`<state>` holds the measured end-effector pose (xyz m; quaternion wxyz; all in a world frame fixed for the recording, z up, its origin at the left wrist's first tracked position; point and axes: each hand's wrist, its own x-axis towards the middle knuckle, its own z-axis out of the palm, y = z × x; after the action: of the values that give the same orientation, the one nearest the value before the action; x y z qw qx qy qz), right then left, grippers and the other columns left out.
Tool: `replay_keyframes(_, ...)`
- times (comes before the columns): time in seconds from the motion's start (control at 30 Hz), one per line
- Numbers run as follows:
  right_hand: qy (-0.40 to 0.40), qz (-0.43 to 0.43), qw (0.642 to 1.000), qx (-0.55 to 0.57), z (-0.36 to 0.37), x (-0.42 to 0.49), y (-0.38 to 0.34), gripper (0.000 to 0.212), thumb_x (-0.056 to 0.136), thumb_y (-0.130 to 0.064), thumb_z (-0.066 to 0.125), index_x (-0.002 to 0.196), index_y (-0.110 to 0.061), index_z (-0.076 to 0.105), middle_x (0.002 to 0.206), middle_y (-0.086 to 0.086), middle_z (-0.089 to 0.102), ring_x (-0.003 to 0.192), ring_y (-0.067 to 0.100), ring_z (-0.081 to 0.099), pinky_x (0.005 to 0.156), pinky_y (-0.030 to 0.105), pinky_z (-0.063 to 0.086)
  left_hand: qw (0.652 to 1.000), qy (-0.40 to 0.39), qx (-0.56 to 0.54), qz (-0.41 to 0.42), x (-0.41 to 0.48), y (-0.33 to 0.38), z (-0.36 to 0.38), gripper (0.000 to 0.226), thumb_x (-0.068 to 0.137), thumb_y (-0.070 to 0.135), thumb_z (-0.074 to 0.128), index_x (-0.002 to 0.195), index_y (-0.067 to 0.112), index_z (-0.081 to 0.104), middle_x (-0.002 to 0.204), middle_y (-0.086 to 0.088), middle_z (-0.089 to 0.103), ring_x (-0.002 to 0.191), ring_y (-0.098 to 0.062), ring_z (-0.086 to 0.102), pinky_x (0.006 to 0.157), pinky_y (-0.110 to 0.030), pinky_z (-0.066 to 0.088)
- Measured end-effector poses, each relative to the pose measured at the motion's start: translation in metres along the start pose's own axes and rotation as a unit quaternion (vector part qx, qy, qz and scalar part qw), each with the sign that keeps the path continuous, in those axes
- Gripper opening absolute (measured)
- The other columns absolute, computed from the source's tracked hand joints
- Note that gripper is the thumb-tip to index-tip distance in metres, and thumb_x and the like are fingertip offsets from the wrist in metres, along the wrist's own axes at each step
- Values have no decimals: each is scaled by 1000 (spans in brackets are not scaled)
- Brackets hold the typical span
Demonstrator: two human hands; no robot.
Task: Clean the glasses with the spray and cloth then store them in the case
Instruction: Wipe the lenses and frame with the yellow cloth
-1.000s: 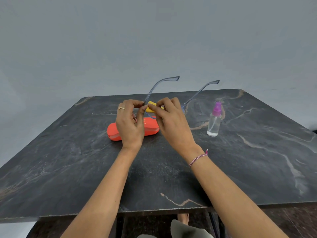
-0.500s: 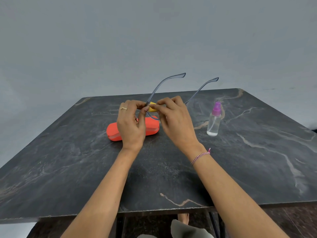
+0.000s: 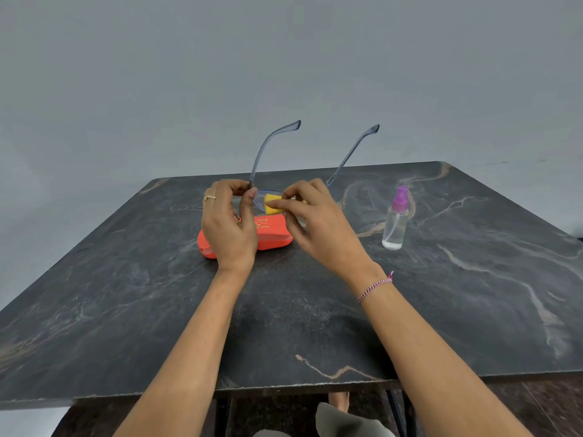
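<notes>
Table top [image 3: 473, 310] of dark marble spreads wide on every side of the orange glasses case [image 3: 271, 234]. Its near edge is well toward you from the case, with bare surface between them. Both your hands are held up just above the case. Your left hand [image 3: 227, 228] pinches the glasses [image 3: 265, 152] at the hinge with thumb and curled fingers, and the two temples point up and away from you. Your right hand [image 3: 318, 225] grips a folded yellow cloth [image 3: 273, 207] against the lens beside your left thumb; the other lens is hidden behind this hand. Right of the case, well apart, the spray bottle [image 3: 396, 222] stands upright. Your left hand covers the middle of the case.
</notes>
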<state>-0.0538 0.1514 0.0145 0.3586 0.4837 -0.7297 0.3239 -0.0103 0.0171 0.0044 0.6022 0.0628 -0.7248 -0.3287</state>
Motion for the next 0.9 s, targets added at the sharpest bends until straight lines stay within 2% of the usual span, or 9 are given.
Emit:
replay_keyframes(0.23,15,48,995,-91,-1,0,6,29,87,-8,44,103,-10,69,91,8,56,86,18,40,71,22,40,1000,-4,-3,26,-1,3,0,13,91,15,57,88,3,61,85,-7,62,72,-13,47,65,-25,38)
replay_keyframes(0.4,37,88,990,-99,5,1,3,30,80,6,60,106,-6,68,90,12,58,85,29,50,62,31,50,997,-33,0,71,-8,7,5,9,91,12,58,88,5,61,84,-7,61,77,-22,56,64,-31,43)
replay_keyframes(0.63,33,66,997,17,5,0,-5,28,87,-9,50,107,-10,69,89,5,58,84,14,40,75,15,33,997,-30,8,70,-7,6,3,9,91,13,58,87,6,60,84,-6,60,78,-23,56,64,-32,44)
replay_keyframes(0.73,17,54,998,42,0,-1,-3,24,85,-14,51,99,-14,71,86,0,57,82,15,43,71,20,39,999,-12,11,51,-3,3,0,11,91,14,57,86,5,60,83,-7,60,74,-16,49,65,-29,41)
replay_keyframes(0.8,26,63,998,10,-1,-1,1,23,84,-16,51,94,-15,71,85,0,56,83,16,44,66,27,44,999,-11,10,48,-3,3,0,11,91,14,57,86,4,60,83,-7,60,73,-13,46,66,-25,38)
replay_keyframes(0.9,33,69,997,-28,0,0,2,22,86,-13,52,98,-13,71,88,2,57,85,17,42,64,31,47,998,-26,10,58,-6,6,3,10,90,13,58,86,5,60,83,-7,60,73,-14,48,66,-22,37)
